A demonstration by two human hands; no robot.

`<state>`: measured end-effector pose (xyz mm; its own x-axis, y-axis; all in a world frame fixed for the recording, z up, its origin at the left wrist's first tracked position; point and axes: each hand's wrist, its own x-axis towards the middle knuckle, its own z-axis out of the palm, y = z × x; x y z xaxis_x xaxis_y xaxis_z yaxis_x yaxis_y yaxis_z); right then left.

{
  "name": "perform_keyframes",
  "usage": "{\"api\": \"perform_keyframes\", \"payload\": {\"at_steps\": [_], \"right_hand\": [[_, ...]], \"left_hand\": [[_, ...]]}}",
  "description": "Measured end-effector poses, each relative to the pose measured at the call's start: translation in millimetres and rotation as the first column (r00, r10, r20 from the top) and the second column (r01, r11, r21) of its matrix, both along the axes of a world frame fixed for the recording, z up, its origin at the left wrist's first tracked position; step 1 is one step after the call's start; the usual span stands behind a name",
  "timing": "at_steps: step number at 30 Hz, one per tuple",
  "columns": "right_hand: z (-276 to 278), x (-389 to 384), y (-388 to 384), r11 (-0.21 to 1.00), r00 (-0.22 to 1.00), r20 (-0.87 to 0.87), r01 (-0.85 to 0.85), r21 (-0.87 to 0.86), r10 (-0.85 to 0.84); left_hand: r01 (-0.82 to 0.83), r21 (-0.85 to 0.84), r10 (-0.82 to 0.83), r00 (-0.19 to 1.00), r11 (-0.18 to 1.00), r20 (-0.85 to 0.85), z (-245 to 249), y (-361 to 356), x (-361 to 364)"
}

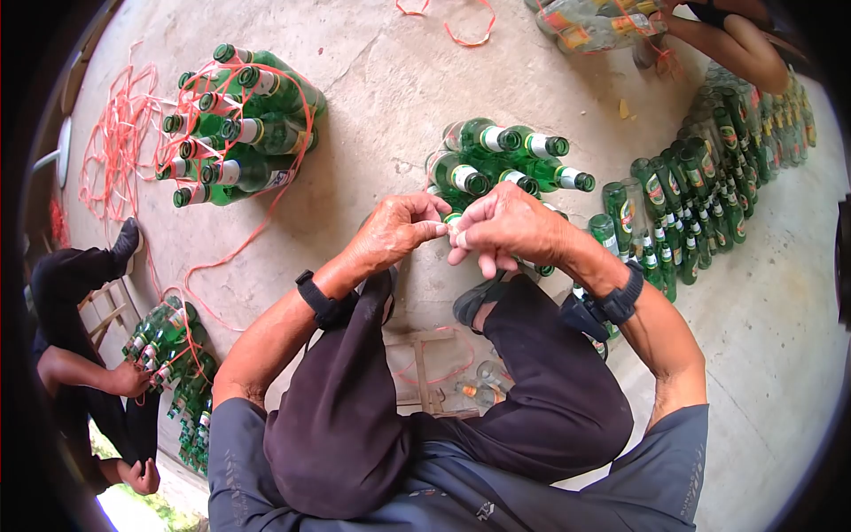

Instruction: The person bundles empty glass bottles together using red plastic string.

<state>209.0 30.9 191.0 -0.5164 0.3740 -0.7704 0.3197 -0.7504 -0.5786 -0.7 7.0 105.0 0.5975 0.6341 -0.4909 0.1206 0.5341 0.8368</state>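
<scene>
At far left, on the floor [372, 115], a loose tangle of pink tape [120, 146]; below it, a co-worker's hand [131, 379] at a group of green bottles [177, 328]. Next along, a bundle [266, 137] laced with tape across the necks and around the sides: a fair model, perhaps, of snug strands.

At center, left hand [403, 232] with thumb and forefinger drawn together in a pinch, close against the right; anything between the tips too small to tell. Just beyond, partly hidden by both hands, a cluster [501, 162] of green bottles, necks angled rightward in this view. Right hand [510, 226] with thumb and forefinger bent in to meet at the same spot, other fingers loosely curled below. Called for here, by the look of it: light, precise fingertips, matched pressure from both sides, knuckles clear of the nearest necks, and no sideways tug on the cluster, for fear of a topple.

Farther right, near the right forearm [669, 337], a long row [700, 186] of bottles; better a tucked elbow than a wide swing. At upper right, a co-worker's arm [727, 58] beside clear bottles [603, 31].
</scene>
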Motion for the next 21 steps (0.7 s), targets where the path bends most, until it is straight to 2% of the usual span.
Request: {"api": "perform_keyframes", "payload": {"at_steps": [1, 2, 3, 5, 7, 8, 9, 11, 12, 13, 15, 16, 17, 19, 21], "right_hand": [[2, -2, 0, 1.0, 1.0, -0.001, 0.0, -0.005, 0.0], [3, -4, 0, 0.988, 0.989, 0.077, -0.135, 0.076, 0.129], [5, -6, 1, 0.951, 0.954, 0.165, -0.273, 0.148, 0.248], [8, -6, -1, 0.938, 0.956, 0.16, -0.276, 0.209, 0.245], [6, -5, -3, 0.695, 0.9, 0.238, -0.434, 0.572, 0.366], [10, -4, -3, 0.585, 0.851, 0.294, -0.516, 0.625, 0.435], [8, -5, -7, 0.586, 0.85, 0.292, -0.516, 0.625, 0.437], [2, -4, -19, 0.436, 0.88, 0.326, -0.457, 0.775, 0.345], [10, -5, -18, 0.378, 0.873, 0.331, -0.459, 0.804, 0.357], [13, -6, -20, 0.379, 0.873, 0.33, -0.459, 0.803, 0.359], [17, -7, -25, 0.358, 0.822, 0.464, -0.564, 0.745, 0.329], [19, -5, -26, 0.298, 0.789, 0.499, -0.603, 0.74, 0.358], [21, -5, -28, 0.298, 0.789, 0.499, -0.604, 0.74, 0.359], [24, -5, -33, 0.194, 0.724, 0.617, -0.683, 0.705, 0.308], [27, -4, -35, 0.176, 0.701, 0.643, -0.707, 0.685, 0.309]], "left_hand": [[0.006, 0.072, -0.005, 1.0, 0.997, -0.018, -1, -2, -1], [0.015, 0.145, -0.01, 0.999, 0.989, -0.034, -2, -3, 0], [0.015, 0.145, -0.01, 0.999, 0.989, -0.034, -5, -4, 0], [0.012, 0.245, -0.005, 1.0, 0.97, -0.027, -12, -8, -1], [0.019, 0.257, -0.009, 0.999, 0.966, -0.039, -4, -8, 0], [0.03, 0.27, -0.018, 0.999, 0.962, -0.048, -1, -8, 1], [0.029, 0.268, -0.016, 0.999, 0.963, -0.049, -2, -10, 1], [-0.006, 0.347, 0.009, 1.0, 0.938, -0.007, -4, -13, 2], [-0.007, 0.347, 0.01, 1.0, 0.938, -0.007, -3, -13, 2], [-0.009, 0.4, 0.018, 1.0, 0.917, -0.018, -3, -15, 3], [-0.013, 0.447, 0.029, 0.999, 0.894, -0.03, -1, -16, 4], [0.001, 0.475, 0.018, 0.999, 0.88, -0.037, 3, -15, 4], [0.016, 0.503, 0.007, 0.999, 0.864, -0.043, 4, -14, 4], [-0.006, 0.521, 0.023, 0.999, 0.854, -0.026, 5, -16, 6], [-0.026, 0.537, 0.037, 0.999, 0.843, -0.009, 5, -16, 8]]}}
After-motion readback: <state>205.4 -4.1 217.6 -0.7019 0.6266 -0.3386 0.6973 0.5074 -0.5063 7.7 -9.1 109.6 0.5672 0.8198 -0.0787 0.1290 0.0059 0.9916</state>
